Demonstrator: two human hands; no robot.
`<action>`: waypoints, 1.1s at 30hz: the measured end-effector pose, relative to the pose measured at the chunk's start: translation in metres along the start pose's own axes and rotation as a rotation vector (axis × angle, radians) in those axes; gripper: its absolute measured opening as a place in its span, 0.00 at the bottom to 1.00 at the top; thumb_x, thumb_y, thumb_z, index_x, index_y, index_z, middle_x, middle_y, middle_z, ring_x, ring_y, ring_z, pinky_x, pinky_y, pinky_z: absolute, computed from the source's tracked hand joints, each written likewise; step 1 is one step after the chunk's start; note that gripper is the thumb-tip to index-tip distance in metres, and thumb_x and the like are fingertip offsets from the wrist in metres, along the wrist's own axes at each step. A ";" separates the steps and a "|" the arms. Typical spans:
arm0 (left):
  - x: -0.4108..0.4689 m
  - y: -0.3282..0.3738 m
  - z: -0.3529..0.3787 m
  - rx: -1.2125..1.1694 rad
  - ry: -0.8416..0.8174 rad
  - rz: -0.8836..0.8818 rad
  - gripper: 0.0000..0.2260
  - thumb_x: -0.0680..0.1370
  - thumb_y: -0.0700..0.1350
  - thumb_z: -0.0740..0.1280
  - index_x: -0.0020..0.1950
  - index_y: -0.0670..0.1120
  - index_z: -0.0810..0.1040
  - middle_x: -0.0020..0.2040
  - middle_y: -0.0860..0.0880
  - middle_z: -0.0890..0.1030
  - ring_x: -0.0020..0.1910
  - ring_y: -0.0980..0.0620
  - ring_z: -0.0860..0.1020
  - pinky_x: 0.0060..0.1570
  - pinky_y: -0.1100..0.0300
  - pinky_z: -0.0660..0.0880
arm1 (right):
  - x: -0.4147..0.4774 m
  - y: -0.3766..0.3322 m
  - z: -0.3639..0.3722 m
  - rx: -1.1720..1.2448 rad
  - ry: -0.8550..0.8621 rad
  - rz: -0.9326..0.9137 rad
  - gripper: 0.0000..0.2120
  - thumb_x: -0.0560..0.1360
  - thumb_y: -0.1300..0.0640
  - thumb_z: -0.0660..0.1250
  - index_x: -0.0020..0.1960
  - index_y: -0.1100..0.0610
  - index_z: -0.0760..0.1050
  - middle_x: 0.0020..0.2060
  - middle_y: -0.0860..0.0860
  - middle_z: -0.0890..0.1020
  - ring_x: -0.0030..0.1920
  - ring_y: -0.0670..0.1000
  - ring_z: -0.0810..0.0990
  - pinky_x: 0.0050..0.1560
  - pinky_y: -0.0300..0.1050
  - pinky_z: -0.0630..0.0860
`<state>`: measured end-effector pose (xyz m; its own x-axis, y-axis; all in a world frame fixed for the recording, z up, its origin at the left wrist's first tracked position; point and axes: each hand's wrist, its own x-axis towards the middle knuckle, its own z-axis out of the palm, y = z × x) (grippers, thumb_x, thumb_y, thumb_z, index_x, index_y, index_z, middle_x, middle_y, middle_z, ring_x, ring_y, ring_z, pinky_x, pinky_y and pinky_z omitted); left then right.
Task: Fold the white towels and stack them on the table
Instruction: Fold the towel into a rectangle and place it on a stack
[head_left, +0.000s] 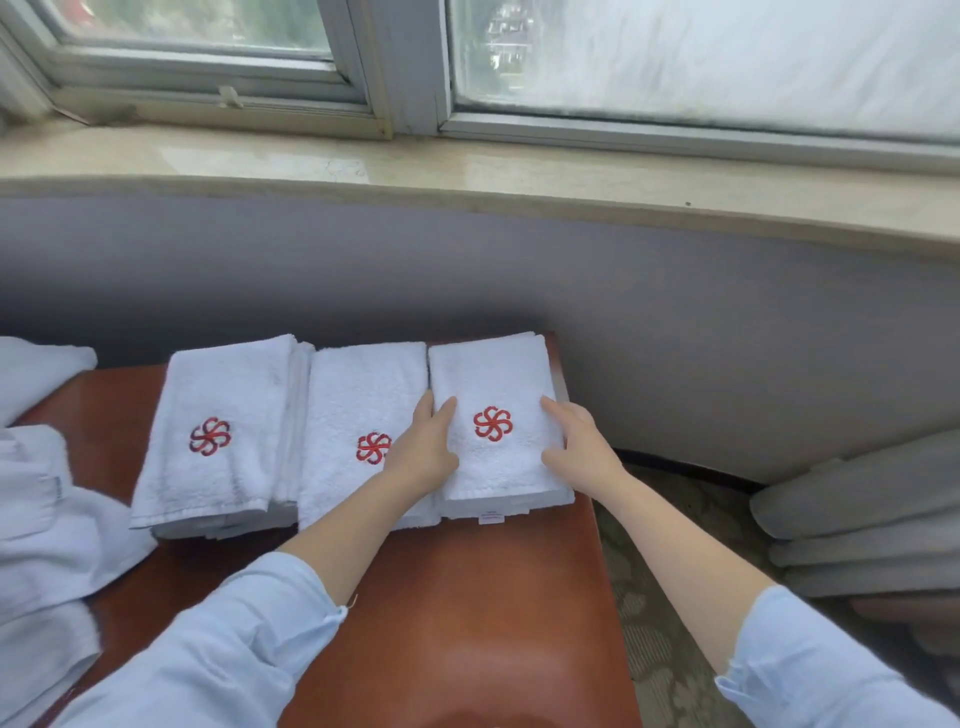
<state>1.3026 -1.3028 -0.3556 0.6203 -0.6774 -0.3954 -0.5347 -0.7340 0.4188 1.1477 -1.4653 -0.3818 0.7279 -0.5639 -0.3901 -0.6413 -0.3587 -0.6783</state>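
Standing in a row along the far edge of the bench (467, 597): three stacks of folded white towels, each showing a red emblem on top. Left stack (218, 395) and middle stack (358, 389) touch; right stack (493, 374) sits just beside the middle one, at the far right corner, its right side level with the bench's right edge. A small tag (491, 519) hangs from its near edge. Left hand (423, 449) rests on the right stack's left edge, one finger on top and one in the seam against the middle stack; grip apart, fingers straight, clamped on nothing. Right hand (579, 441) rests on the same stack's right edge, thumb and fingers lying on the top towel; grip apart, likewise holding nothing. Loose towels (47, 530) lie heaped over the bench's left edge. Sill (467, 166) and window (675, 52) beyond the far edge.
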 end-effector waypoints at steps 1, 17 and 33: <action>-0.007 0.000 0.002 0.050 0.017 0.022 0.35 0.78 0.39 0.65 0.81 0.52 0.52 0.81 0.52 0.44 0.72 0.47 0.68 0.49 0.61 0.72 | -0.008 -0.001 0.000 -0.084 -0.003 -0.019 0.36 0.76 0.58 0.64 0.79 0.44 0.54 0.76 0.44 0.56 0.60 0.43 0.69 0.47 0.35 0.74; -0.146 -0.077 -0.042 0.290 0.072 0.169 0.41 0.76 0.63 0.66 0.81 0.55 0.45 0.81 0.49 0.42 0.79 0.48 0.38 0.76 0.46 0.39 | -0.109 -0.104 0.047 -0.727 -0.081 -0.401 0.48 0.70 0.39 0.68 0.80 0.43 0.42 0.79 0.50 0.35 0.77 0.55 0.30 0.75 0.61 0.33; -0.314 -0.319 -0.166 0.105 0.416 -0.323 0.44 0.74 0.64 0.68 0.81 0.54 0.46 0.81 0.50 0.45 0.80 0.50 0.42 0.76 0.48 0.43 | -0.130 -0.351 0.235 -0.658 -0.247 -0.861 0.47 0.72 0.40 0.69 0.81 0.44 0.43 0.80 0.50 0.41 0.79 0.53 0.35 0.76 0.60 0.37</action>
<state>1.3740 -0.8479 -0.2299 0.9262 -0.3559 -0.1242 -0.3205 -0.9170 0.2374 1.3350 -1.0907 -0.2394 0.9733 0.2012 -0.1109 0.1515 -0.9251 -0.3483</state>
